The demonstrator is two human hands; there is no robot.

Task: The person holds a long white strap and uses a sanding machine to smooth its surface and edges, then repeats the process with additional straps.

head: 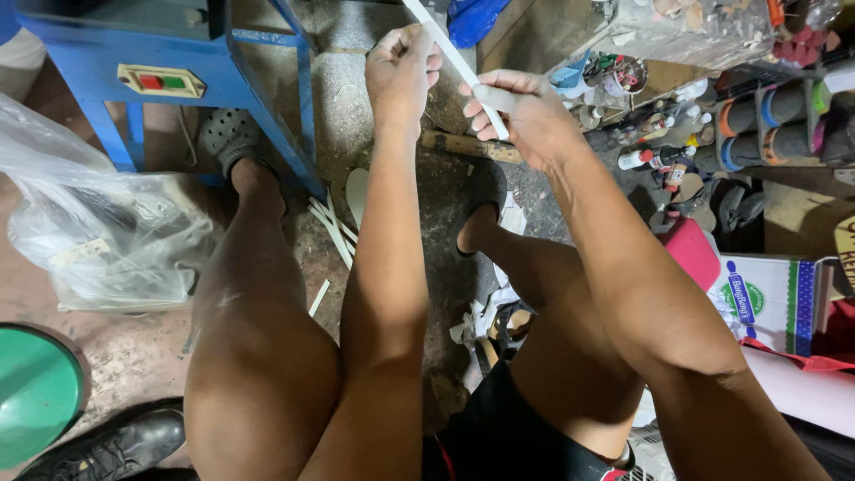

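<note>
Fingers of both hands, left hand [403, 73] & right hand [525, 111], clamped on thin white strip [456, 61], prob. flat.

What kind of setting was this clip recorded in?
Probably a small shoe-repair or craft workshop. Both hands, left hand and right hand, hold a white strip; more strips lie on the dirty floor beside a blue machine stand and shelves of clutter.

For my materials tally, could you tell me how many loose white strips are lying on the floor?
About 4: a fanned bundle of three white strips beside the blue machine stand, and one short strip nearer the left knee. Legs may hide more.
</note>
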